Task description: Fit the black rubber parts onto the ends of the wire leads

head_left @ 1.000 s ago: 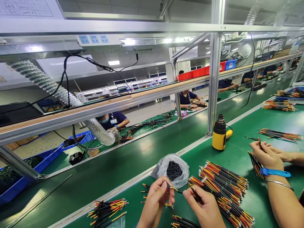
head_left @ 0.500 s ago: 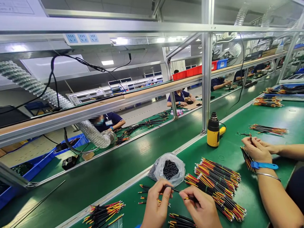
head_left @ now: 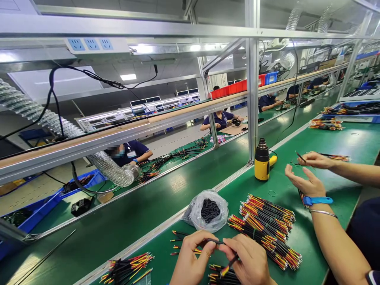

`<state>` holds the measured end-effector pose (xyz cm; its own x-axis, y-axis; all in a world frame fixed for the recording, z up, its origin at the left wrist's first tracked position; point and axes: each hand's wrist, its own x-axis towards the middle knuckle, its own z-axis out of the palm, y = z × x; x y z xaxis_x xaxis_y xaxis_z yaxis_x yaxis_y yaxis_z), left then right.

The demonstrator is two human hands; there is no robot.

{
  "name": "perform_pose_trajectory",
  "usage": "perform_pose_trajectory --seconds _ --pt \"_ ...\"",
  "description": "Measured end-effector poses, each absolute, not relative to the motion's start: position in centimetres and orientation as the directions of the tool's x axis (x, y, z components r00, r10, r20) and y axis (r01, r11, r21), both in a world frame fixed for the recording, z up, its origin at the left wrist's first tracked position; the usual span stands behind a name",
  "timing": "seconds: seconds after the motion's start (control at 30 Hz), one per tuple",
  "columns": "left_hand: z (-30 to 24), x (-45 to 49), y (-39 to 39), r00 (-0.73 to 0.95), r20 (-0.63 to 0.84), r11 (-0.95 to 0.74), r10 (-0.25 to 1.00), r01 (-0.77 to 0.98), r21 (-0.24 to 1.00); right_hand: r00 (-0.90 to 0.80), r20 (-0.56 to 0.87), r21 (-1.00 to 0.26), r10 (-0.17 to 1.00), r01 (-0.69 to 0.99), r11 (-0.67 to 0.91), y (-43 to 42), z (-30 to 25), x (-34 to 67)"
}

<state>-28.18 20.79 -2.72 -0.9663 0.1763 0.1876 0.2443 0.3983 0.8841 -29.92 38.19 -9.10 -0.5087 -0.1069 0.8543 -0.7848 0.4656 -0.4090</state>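
Note:
In front of me, my left hand (head_left: 192,257) pinches one end of a thin black cable (head_left: 234,260) between thumb and fingers. My right hand (head_left: 249,257) is closed round the same cable, close to the left fingertips. Its yellow and red wire ends hang below the right palm. Where the cable passes between the hands it looks thicker, perhaps a black sleeve; the fingers partly cover it. Just beyond sits a clear plastic bag (head_left: 193,215) of short black sleeves (head_left: 210,210). Several loose cables (head_left: 178,236) lie beside my left hand, and a cable bundle (head_left: 221,275) lies under my hands.
Tied cable bundles (head_left: 267,225) are stacked to the right, another pile (head_left: 127,269) to the left. A yellow heat gun (head_left: 261,160) stands by the metal post (head_left: 252,99). At right, a co-worker's hands (head_left: 308,182) handle a cable. Other people sit across the bench.
My hands have drawn closer together on the cable, and its coloured end now points down below my right hand. The co-worker's hands at right have moved apart. The view has shifted slightly.

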Motion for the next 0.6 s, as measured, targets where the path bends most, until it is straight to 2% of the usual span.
perform_pose_trajectory --seconds 0.07,0.17,0.23,0.3,0.4,0.6 --pt "-3.0 -28.3 20.7 -0.969 0.178 0.320 0.172 0.226 0.920 -0.532 0.844 -0.462 -0.070 -0.787 0.408 38.1 -8.9 -29.9" --pt "-3.4 -28.7 20.7 -0.986 0.117 0.090 0.119 0.128 0.988 -0.647 0.762 -0.616 -0.038 -0.741 0.268 38.0 -8.6 -29.8" --pt "-3.7 -28.8 20.9 -0.992 0.090 -0.027 0.086 0.088 0.996 -0.681 0.731 -0.660 -0.045 -0.722 0.207 37.9 -8.6 -29.6" --pt "-4.0 -28.8 21.2 -0.991 0.102 -0.067 0.091 0.096 0.993 -0.694 0.717 -0.679 -0.071 -0.717 0.156 37.8 -8.7 -29.3" --pt "-4.2 -28.6 21.9 -0.981 0.165 -0.019 0.101 0.164 0.986 -0.747 0.660 -0.743 -0.085 -0.665 0.077 37.6 -9.2 -28.9" --pt "-3.6 -27.9 22.5 -0.958 0.272 0.260 0.096 0.288 0.922 -0.893 0.445 -0.895 -0.072 -0.440 -0.067 37.4 -10.4 -28.7"
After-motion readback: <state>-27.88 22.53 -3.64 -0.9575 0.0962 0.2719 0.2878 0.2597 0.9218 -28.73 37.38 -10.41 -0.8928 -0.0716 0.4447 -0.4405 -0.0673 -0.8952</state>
